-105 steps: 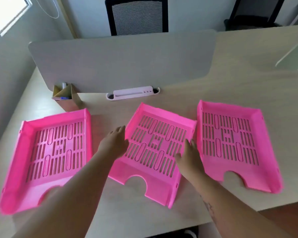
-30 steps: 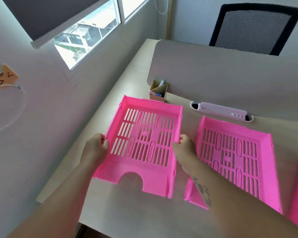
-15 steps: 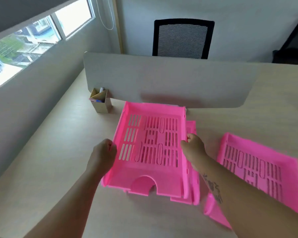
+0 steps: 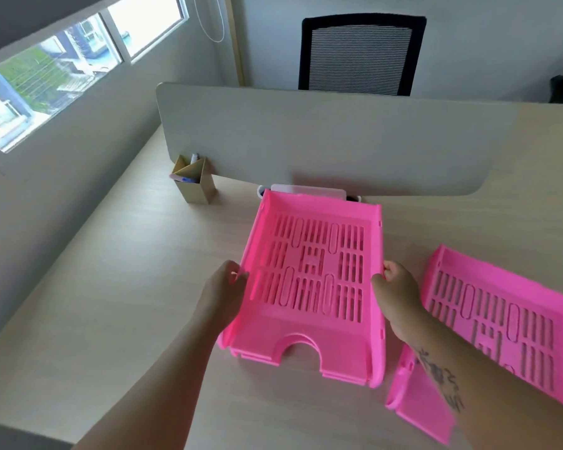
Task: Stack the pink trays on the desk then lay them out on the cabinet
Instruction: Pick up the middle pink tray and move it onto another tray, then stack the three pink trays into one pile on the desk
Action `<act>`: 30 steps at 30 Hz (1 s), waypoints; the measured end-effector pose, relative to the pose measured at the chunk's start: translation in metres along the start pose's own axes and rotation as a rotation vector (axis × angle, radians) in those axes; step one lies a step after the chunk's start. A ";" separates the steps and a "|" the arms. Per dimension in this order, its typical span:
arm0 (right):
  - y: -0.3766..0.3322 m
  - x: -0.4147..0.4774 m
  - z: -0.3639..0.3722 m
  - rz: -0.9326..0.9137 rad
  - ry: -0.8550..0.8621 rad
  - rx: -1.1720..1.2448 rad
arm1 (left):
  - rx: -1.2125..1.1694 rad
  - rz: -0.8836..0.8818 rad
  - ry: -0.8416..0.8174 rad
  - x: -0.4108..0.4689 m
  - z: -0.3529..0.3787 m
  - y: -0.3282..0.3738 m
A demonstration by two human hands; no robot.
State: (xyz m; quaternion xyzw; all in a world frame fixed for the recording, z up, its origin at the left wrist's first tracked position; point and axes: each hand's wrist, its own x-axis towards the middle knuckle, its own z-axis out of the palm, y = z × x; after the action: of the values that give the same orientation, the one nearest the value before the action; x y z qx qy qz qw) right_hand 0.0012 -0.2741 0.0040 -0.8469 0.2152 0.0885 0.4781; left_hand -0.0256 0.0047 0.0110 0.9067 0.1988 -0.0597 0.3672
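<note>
1. Head view, nearest first: your two bare forearms reach in from the bottom edge; the right one has a dark tattoo and crosses over the near corner of the third pink tray point(image 4: 501, 323).
2. That third pink tray lies flat on the desk point(image 4: 111, 303) to the right of your right arm, just beside the stack, not touching it as far as the view shows.
3. Your left hand point(image 4: 223, 295) grips the left wall of the top pink tray point(image 4: 312, 280), fingers curled round the rim, thumb side toward you.
4. Your right hand point(image 4: 395, 293) pinches the right wall of the same tray, fingertips over the rim at about its mid-length.
5. Top pink tray sits between both hands, notch end toward you, roughly level, nested over the lower pink tray point(image 4: 342, 375).
6. Only a thin strip of the lower pink tray shows, along the near and right edges. Can't tell if the top one is fully seated.
7. Behind the stack: a pale pen holder strip point(image 4: 309, 191), mostly hidden by the tray's far wall.
8. Far left: cardboard pen box point(image 4: 197, 186) against the divider panel point(image 4: 322, 141).
9. Beyond the divider: a black mesh chair point(image 4: 359, 50), window point(image 4: 62, 69) on the left wall.
</note>
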 end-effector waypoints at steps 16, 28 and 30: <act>-0.010 -0.015 -0.008 0.017 -0.028 -0.027 | -0.075 0.032 -0.098 0.000 0.006 -0.007; 0.011 -0.049 0.009 0.276 -0.023 0.221 | -0.479 -0.113 -0.339 -0.025 0.003 -0.036; 0.008 -0.045 0.013 0.290 -0.020 0.236 | -0.495 -0.110 -0.329 -0.022 0.002 -0.039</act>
State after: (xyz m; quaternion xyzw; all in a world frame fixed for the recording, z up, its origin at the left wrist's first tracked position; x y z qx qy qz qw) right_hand -0.0419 -0.2537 0.0067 -0.7439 0.3394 0.1389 0.5586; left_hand -0.0613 0.0218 -0.0102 0.7556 0.1943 -0.1752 0.6005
